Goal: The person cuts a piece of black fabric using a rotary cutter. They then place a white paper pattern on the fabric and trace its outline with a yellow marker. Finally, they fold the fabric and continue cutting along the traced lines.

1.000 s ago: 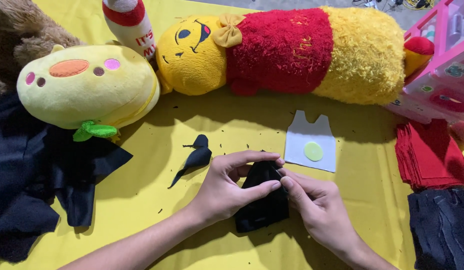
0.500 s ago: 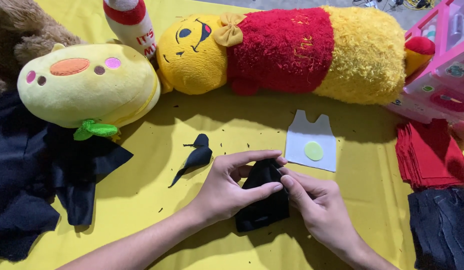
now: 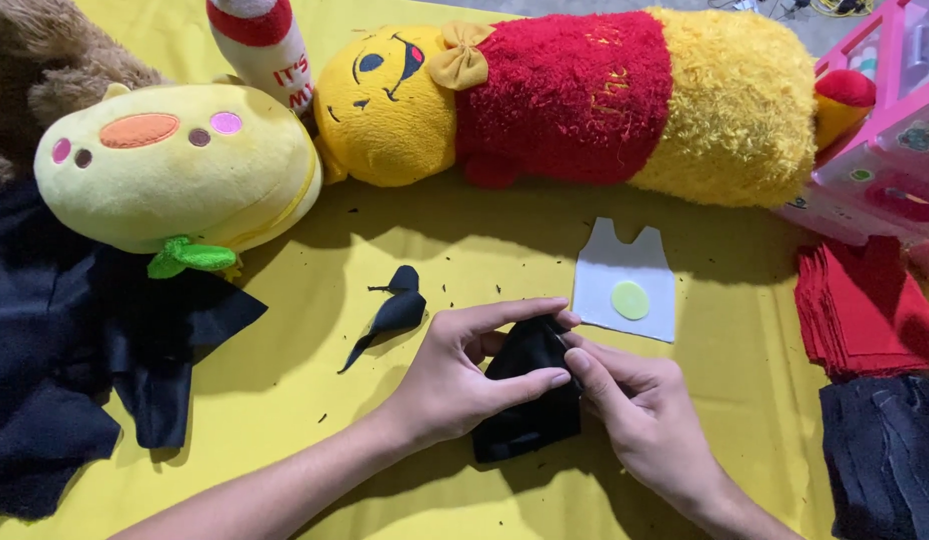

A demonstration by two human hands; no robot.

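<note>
Left hand (image 3: 455, 375) pinches black felt piece (image 3: 530, 395) | right hand (image 3: 640, 410) grips its upper edge | both unmoved since earlier | black scrap (image 3: 395, 312) lies just left on yellow worktop (image 3: 285, 400)

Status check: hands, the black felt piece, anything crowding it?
Left hand and right hand both pinching the black felt piece, each grip shut on it. Piece low over the yellow cloth. Black felt scrap and white felt cutout nearby, apart.

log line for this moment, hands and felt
left hand: pinching black felt piece | right hand: pinching its top edge | surface: yellow cloth
</note>
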